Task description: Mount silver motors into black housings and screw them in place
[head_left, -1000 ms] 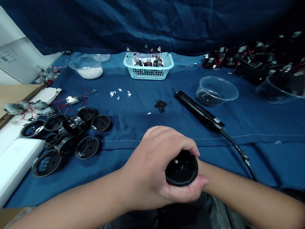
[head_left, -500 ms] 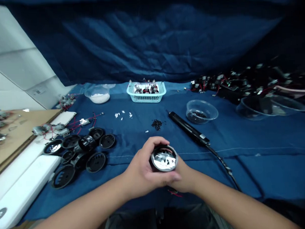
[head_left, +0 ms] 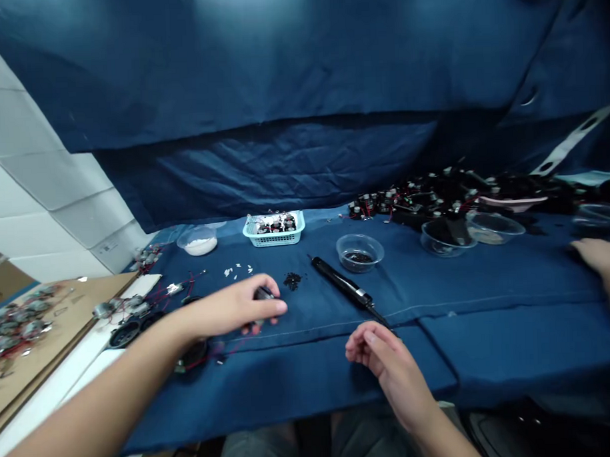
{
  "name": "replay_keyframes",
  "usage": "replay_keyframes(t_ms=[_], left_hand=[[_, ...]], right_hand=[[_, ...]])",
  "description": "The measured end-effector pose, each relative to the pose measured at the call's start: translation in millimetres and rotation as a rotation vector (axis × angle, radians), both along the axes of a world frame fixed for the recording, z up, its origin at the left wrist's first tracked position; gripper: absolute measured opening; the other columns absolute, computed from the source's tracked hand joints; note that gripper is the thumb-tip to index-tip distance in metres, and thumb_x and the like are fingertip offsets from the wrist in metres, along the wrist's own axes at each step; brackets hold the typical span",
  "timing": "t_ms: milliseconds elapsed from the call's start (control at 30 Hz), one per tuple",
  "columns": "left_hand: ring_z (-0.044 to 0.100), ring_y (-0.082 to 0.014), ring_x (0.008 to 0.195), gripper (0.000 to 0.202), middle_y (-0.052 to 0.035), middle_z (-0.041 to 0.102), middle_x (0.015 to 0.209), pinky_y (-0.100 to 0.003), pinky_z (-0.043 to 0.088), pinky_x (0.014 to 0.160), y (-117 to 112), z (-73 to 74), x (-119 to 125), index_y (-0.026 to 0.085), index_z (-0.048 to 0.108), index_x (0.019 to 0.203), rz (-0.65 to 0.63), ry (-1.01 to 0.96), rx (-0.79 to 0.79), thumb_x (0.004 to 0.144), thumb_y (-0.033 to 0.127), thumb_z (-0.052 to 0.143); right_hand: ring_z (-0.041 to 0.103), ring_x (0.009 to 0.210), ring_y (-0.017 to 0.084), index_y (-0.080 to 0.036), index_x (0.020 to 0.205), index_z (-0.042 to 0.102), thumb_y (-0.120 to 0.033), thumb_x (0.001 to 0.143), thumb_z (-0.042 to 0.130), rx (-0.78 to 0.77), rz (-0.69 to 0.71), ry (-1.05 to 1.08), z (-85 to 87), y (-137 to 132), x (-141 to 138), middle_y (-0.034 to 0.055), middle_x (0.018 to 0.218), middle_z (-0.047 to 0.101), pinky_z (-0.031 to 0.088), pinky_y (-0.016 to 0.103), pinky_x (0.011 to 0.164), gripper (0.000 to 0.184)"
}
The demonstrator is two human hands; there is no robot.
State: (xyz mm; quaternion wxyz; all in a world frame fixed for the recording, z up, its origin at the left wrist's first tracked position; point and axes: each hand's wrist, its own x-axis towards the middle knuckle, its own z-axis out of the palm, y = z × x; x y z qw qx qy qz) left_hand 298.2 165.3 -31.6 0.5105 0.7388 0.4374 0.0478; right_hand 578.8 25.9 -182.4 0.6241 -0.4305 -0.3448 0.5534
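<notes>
The left hand (head_left: pixel 250 307) has its fingers clamped on a dark part (head_left: pixel 263 294), between the screwdriver (head_left: pixel 339 280) and the worktop's (head_left: pixel 310 375) left edge. Near the front edge, the right hand (head_left: pixel 384 360) is curled; whether its fingertips meet I cannot tell.

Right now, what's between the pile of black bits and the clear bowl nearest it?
In the head view, the black corded tool lies between the pile of black bits and the clear bowl, slanting across the blue cloth.
</notes>
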Motion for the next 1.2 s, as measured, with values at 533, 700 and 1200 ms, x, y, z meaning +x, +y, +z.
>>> replay_keyframes(t_ms=[533,700,1200], left_hand=[[0.071,-0.0273,0.116,0.05,-0.0122,0.073,0.133,-0.036,0.055,0.098,65,-43.2,103,0.021,0.063,0.134,-0.327,0.413,0.67,0.102,0.058,0.056],[0.061,-0.033,0.137,0.048,-0.0137,0.068,0.144,-0.044,0.047,0.116,89,-55.2,162,0.022,0.067,0.132,-0.466,0.436,0.83,0.084,0.019,0.074],[0.064,-0.0257,0.129,0.032,-0.0092,0.069,0.14,-0.035,0.05,0.108,10,-44.8,163,0.025,0.062,0.136,-0.584,0.13,1.016,0.108,0.038,0.06]], right_hand=[[0.065,0.084,0.018,-0.02,0.093,0.07,-0.057,0.094,0.079,0.04,-0.024,0.068,-25.7,2,7,0.0034,0.089,0.068,0.054,0.034,0.083,0.038],[0.067,0.082,0.019,-0.019,0.093,0.07,-0.063,0.089,0.081,0.02,-0.039,0.098,-25.8,7,5,0.0043,0.089,0.071,0.055,0.034,0.081,0.046],[0.07,0.132,0.026,-0.035,0.127,0.064,-0.046,0.084,0.091,0.114,-0.467,0.325,-23.1,-7,-11,0.0041,0.134,0.075,0.051,0.051,0.118,0.052]])
